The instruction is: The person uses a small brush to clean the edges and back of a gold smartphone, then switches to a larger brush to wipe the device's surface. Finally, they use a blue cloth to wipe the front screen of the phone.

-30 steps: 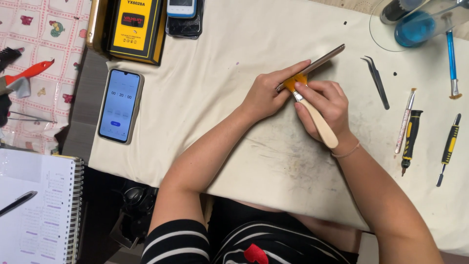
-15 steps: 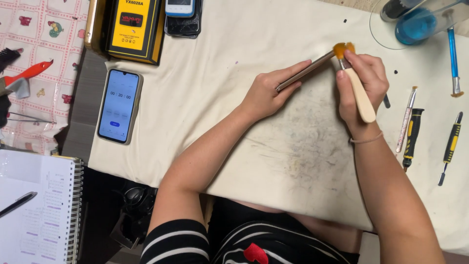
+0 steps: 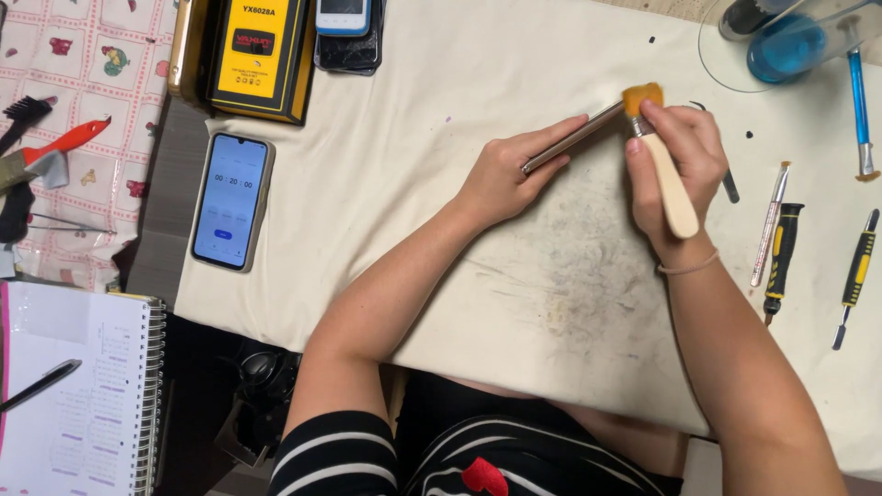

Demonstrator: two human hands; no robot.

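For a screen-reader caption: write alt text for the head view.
Seen from above, a person's left hand holds a thin dark phone edge-on over a stained cream cloth, while the right hand holds a wooden-handled brush with its orange bristles at the phone's far end. A lit phone lies at left; screwdrivers lie at right.

Orange-bristled brush (image 3: 654,138), stained cream cloth (image 3: 441,184), yellow box (image 3: 253,55).

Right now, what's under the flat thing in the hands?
The dirty cream cloth lies beneath the thin metal piece. The left hand hides its near end; whatever the cloth covers can't be seen.
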